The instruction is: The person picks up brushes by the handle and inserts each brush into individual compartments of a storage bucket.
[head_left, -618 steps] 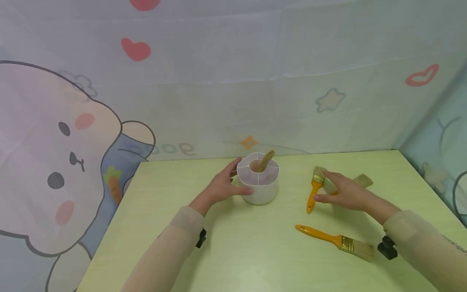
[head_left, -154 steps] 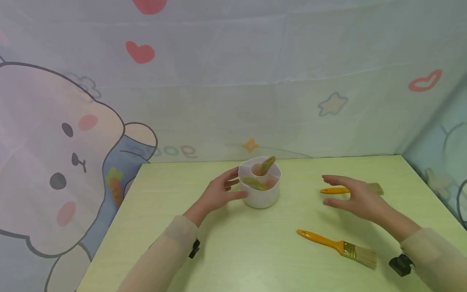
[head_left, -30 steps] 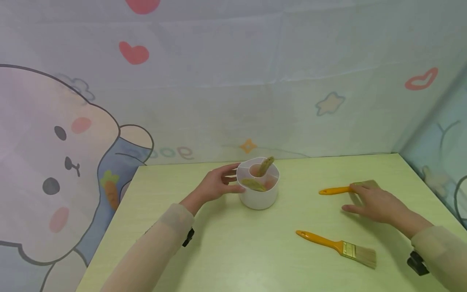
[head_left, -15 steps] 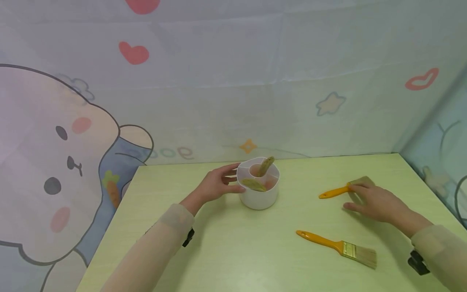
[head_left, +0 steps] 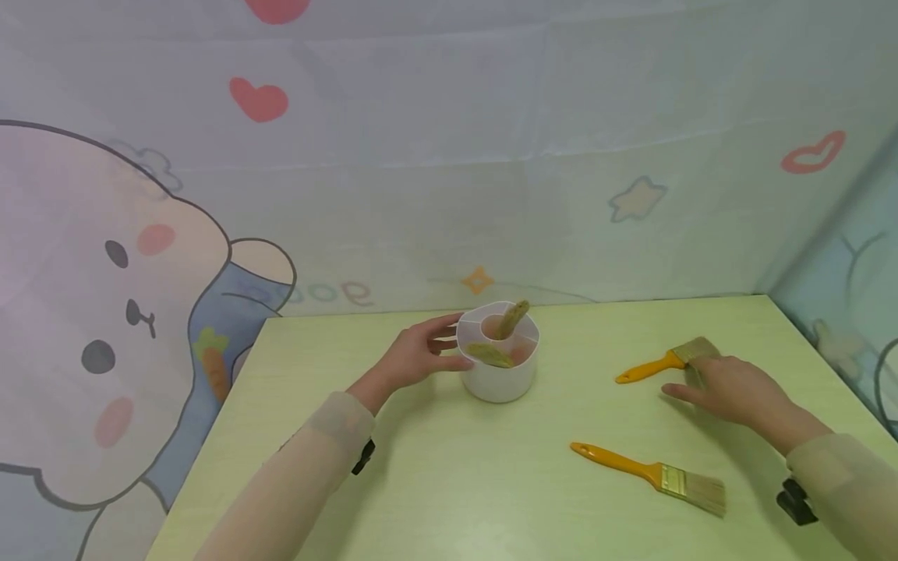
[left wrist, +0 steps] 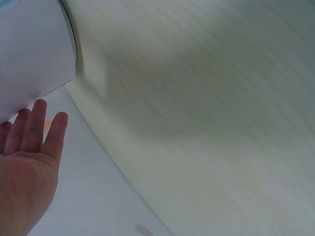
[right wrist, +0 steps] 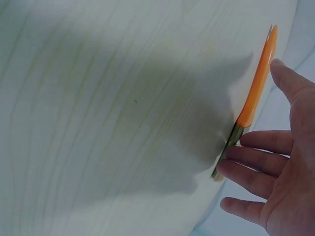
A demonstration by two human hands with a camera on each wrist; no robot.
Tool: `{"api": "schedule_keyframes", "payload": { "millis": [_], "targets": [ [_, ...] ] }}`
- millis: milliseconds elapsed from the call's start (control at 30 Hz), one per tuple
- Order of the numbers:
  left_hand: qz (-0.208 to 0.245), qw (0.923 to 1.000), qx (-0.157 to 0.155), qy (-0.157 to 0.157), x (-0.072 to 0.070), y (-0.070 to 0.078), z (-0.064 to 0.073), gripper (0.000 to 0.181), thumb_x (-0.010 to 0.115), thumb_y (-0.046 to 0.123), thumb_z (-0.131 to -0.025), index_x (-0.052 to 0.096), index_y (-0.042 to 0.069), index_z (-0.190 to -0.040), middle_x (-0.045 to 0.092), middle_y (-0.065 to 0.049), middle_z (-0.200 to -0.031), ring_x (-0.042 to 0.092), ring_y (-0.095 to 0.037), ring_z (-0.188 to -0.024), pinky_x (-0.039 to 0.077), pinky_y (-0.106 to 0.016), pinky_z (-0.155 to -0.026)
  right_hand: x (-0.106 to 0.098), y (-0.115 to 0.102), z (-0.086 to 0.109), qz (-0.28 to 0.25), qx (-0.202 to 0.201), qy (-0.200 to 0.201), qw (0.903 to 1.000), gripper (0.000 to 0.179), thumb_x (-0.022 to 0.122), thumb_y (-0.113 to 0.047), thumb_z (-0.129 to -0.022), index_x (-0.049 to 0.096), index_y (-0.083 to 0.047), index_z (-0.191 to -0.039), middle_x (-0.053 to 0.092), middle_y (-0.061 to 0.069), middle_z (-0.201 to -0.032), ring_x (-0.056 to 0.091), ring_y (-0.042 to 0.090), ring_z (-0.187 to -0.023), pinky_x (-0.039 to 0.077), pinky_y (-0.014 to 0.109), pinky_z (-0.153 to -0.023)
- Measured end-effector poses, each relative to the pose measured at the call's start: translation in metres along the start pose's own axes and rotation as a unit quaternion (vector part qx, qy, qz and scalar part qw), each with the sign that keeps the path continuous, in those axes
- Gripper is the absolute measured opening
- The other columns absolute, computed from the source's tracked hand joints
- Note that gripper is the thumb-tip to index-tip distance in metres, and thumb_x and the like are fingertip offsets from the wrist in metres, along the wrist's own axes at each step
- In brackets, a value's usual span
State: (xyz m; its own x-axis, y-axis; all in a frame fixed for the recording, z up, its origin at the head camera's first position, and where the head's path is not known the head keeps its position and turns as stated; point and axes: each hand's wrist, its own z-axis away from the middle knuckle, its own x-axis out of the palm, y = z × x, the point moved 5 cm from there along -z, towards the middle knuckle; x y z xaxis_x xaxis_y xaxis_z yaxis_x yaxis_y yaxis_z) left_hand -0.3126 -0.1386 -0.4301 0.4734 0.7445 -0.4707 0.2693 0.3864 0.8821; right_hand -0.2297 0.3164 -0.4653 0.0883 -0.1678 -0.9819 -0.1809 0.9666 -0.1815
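In the head view my left hand (head_left: 414,354) rests at the left side of a white divided round holder (head_left: 500,382), thumb in front and fingers behind. The left wrist view shows its fairly straight fingertips against the holder's white wall (left wrist: 34,54). Two paintbrushes stand in the holder, tan bristle ends up: one (head_left: 511,320) in the centre ring, another (head_left: 489,355) in a front section. My right hand (head_left: 733,389) touches the bristle end of an orange-handled paintbrush (head_left: 647,369) lying on the table. In the right wrist view its fingers extend beside that brush (right wrist: 256,88), thumb apart.
Another orange-handled paintbrush (head_left: 645,473) lies nearer the front of the pale yellow table (head_left: 519,499), bristles to the right. Behind the table's back edge hangs a printed cloth (head_left: 421,210) with a cartoon bear. A dark cable (head_left: 877,382) curves at the far right.
Over the last second, the brush under my right hand has turned, its bristle end swinging away from me, and the fingers have shifted onto the bristles. Between the two oldest frames, a second brush entered the holder.
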Motion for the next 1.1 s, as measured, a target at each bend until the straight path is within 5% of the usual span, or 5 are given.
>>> {"api": "schedule_keyframes", "payload": {
  "millis": [167, 367, 500, 733, 1100],
  "targets": [
    [0.001, 1.0000, -0.001, 0.000, 0.000, 0.000, 0.000, 0.080, 0.091, 0.016, -0.088, 0.053, 0.019, -0.159, 0.055, -0.005, -0.160, 0.061, -0.032, -0.139, 0.051, -0.053, -0.114, 0.001, 0.001, -0.005, 0.012, 0.003, 0.003, 0.9999, 0.070, 0.073, -0.054, -0.098, 0.069, 0.013, -0.118, 0.073, 0.027, -0.099, 0.071, 0.042, -0.084, 0.060, 0.062, -0.076],
    [-0.003, 1.0000, -0.003, 0.002, 0.000, 0.000, 0.000, 0.080, 0.091, 0.017, -0.089, 0.053, 0.018, -0.159, 0.054, -0.005, -0.160, 0.061, -0.033, -0.139, 0.051, -0.053, -0.114, 0.000, 0.002, -0.011, 0.003, 0.011, -0.002, 0.9999, 0.061, 0.072, -0.052, -0.100, 0.070, 0.008, -0.107, 0.071, 0.019, -0.088, 0.066, 0.032, -0.075, 0.058, 0.055, -0.068],
    [-0.006, 1.0000, -0.006, 0.001, 0.000, 0.000, 0.000, 0.080, 0.091, 0.018, -0.089, 0.053, 0.019, -0.159, 0.055, -0.004, -0.160, 0.061, -0.031, -0.139, 0.054, -0.047, -0.112, 0.000, 0.003, -0.013, -0.001, 0.014, 0.004, 0.9999, 0.064, 0.071, -0.053, -0.100, 0.070, 0.010, -0.112, 0.072, 0.026, -0.098, 0.070, 0.040, -0.084, 0.059, 0.058, -0.072],
    [-0.011, 0.9999, -0.003, 0.003, -0.002, 0.000, 0.001, 0.080, 0.090, 0.018, -0.089, 0.053, 0.019, -0.159, 0.055, -0.004, -0.160, 0.061, -0.031, -0.139, 0.055, -0.045, -0.111, 0.000, 0.004, -0.018, -0.008, 0.028, -0.003, 0.9996, 0.058, 0.069, -0.057, -0.100, 0.065, -0.001, -0.087, 0.065, 0.011, -0.081, 0.060, 0.028, -0.072, 0.053, 0.047, -0.063],
    [-0.013, 0.9999, 0.004, 0.001, -0.002, 0.000, 0.000, 0.079, 0.090, 0.017, -0.090, 0.053, 0.019, -0.160, 0.054, -0.004, -0.160, 0.061, -0.032, -0.139, 0.054, -0.048, -0.112, 0.003, -0.001, -0.026, -0.007, 0.039, -0.005, 0.9992, 0.070, 0.067, -0.062, -0.100, 0.070, 0.008, -0.099, 0.071, 0.024, -0.092, 0.068, 0.038, -0.079, 0.058, 0.056, -0.069]
  ]
}}
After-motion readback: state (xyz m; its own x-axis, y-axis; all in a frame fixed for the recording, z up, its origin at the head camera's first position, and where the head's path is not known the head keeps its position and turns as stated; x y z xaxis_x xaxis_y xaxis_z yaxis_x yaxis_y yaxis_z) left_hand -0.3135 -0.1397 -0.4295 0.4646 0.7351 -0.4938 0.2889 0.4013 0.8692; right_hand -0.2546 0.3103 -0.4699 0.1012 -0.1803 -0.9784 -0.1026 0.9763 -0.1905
